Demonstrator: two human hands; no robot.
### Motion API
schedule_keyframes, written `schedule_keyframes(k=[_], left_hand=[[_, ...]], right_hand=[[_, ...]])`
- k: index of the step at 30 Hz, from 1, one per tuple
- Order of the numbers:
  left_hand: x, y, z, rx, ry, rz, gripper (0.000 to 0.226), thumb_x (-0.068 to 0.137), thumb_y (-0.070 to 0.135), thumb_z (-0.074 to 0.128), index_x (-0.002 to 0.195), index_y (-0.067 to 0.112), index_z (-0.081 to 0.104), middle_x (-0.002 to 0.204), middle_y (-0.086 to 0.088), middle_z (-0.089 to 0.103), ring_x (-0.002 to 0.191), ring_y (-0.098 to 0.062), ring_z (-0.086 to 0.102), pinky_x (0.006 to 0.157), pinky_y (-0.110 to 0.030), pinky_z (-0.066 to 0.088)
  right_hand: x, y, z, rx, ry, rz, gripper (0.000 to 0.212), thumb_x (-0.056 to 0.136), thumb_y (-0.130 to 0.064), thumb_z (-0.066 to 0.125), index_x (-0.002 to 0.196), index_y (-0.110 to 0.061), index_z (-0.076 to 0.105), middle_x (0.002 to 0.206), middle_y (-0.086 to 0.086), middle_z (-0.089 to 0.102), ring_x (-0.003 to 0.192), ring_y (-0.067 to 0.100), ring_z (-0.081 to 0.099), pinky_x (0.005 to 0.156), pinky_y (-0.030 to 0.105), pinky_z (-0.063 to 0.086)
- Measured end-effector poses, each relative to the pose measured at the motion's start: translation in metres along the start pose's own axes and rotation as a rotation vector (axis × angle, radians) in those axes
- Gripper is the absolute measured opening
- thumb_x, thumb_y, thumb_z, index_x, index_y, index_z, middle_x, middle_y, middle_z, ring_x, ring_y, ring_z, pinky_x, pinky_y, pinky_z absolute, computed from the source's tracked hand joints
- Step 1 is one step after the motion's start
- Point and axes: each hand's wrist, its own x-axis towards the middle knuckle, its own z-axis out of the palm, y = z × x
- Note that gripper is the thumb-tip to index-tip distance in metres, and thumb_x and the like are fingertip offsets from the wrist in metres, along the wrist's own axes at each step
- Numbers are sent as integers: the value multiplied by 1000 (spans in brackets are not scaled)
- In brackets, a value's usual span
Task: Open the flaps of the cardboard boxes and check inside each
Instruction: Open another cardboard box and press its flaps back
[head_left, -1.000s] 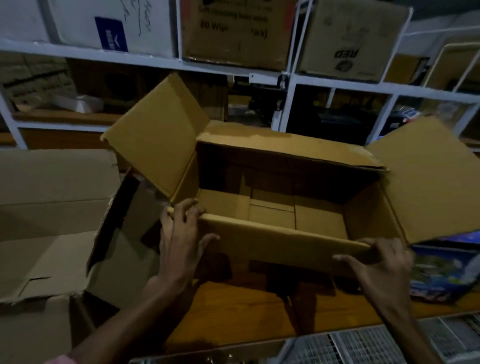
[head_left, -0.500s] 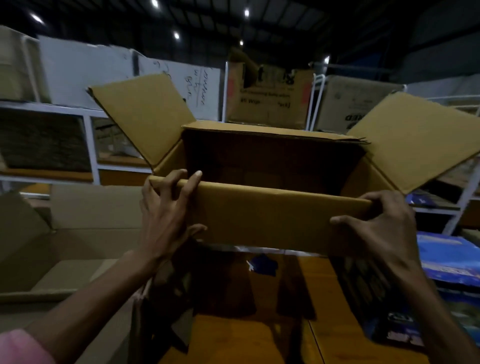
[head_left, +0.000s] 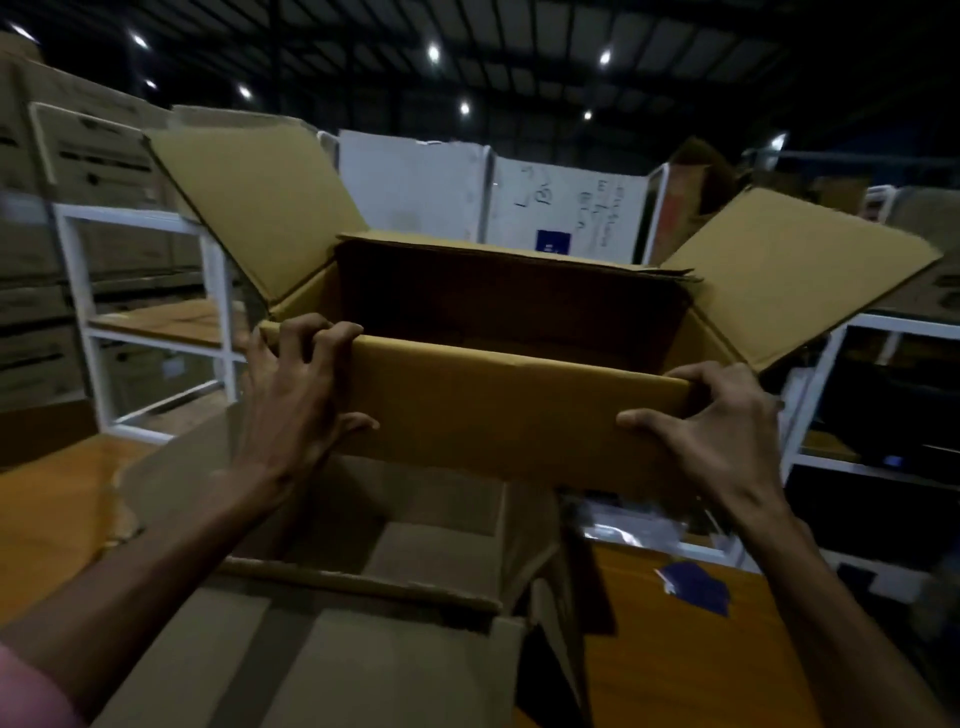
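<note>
Gripping the near flap (head_left: 509, 410) of the open cardboard box (head_left: 519, 291), the left hand (head_left: 296, 395) and right hand (head_left: 722, 426) clasp its two ends, so its long axis runs left to right between them; the box hangs directly ahead of both hands, above a second open box (head_left: 363, 639): two boxes, four flaps spread

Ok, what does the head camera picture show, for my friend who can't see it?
Two hands, left hand and right hand, grip the near flap of an open cardboard box, held up above a second open box. Behind are dim warehouse shelves.
</note>
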Motion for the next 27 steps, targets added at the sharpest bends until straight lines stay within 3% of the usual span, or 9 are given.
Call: schedule_keyframes(k=[6,13,17,21,27], left_hand=[[-19,-104,-7,45,-39,-62,108,51,34,100,141,21,41,139,-19,37,119,-56,37,82,-72,46],[-49,-156,32,51,-176,-125,104,53,37,98,139,24,42,139,-15,37,118,-56,36,74,-68,50],[-73,-158,68,5,-320,-210,100,57,42,95,139,32,38,141,-8,34,121,-51,36,80,-63,50],[-90,-166,98,-53,-494,-312,98,61,42,94,140,33,37,145,-7,29,134,-51,26,101,-70,41],[-103,-162,125,-2,-590,-321,97,59,42,94,136,32,36,139,-8,28,135,-49,22,93,-66,51]], right_hand=[[-13,-67,91,31,-84,4,66,57,-63,76,105,-19,64,101,4,53,96,24,53,86,57,49],[-35,-67,158,-39,-252,79,61,62,-57,81,110,-22,66,104,3,52,103,27,49,89,45,43],[-53,-43,188,-85,-361,152,60,63,-56,84,108,-20,68,101,2,53,102,26,51,89,45,42],[-69,-31,207,-109,-488,180,52,72,-52,81,112,-23,63,104,-2,49,101,13,41,99,42,39],[-98,-14,226,-112,-593,309,45,72,-53,80,102,-27,58,99,-5,48,97,12,43,101,43,40]])
